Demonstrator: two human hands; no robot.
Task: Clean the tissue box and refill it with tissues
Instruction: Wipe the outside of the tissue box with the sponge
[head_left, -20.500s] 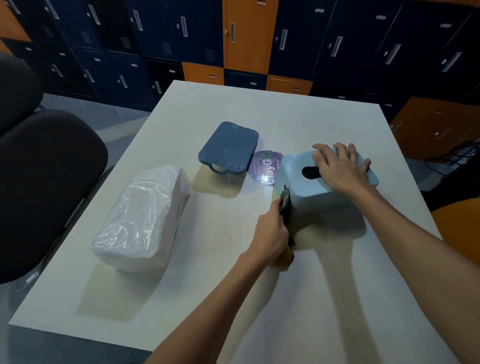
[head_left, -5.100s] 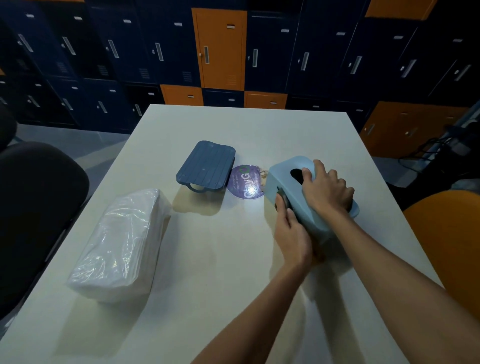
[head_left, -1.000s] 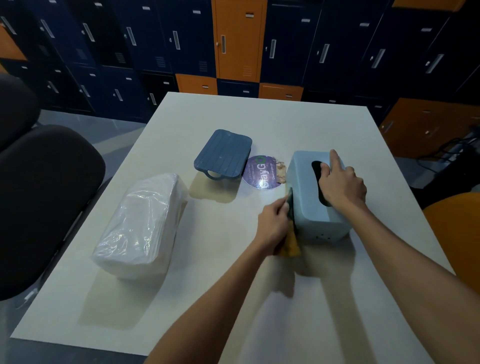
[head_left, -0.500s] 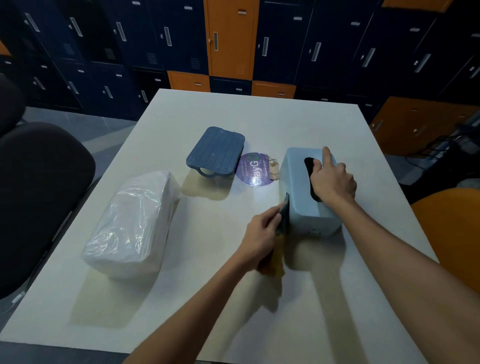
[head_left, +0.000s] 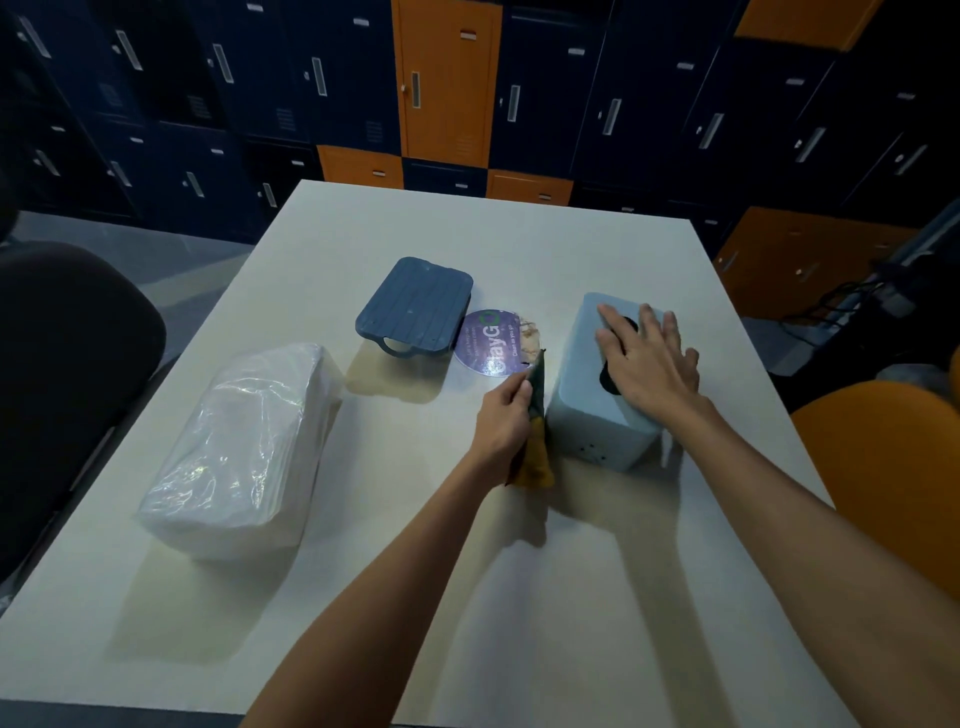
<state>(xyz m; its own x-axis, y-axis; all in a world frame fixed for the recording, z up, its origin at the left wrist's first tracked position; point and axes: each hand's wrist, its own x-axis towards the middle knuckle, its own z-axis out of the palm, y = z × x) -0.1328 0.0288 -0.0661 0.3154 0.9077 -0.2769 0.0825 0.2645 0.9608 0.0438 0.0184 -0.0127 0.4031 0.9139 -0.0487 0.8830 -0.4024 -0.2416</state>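
While left grip (head_left: 506, 415) pinches a yellow-green sponge (head_left: 535, 452) against the pale-blue plastic tissue box (head_left: 587, 415) near the counter's (head_left: 519, 571) right edge, right grip (head_left: 647, 364) flat on top, wiping seems unfinished; clear-wrapped tissue pack (head_left: 244, 447) unopened, refill pending.

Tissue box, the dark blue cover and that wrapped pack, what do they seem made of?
Tissue box: probably matte moulded plastic, pale blue with smooth walls and rounded corners. Dark blue cover: likely plastic too, given its moulded ribs. Wrapped pack: thin clear glossy film, crinkled and glinting.
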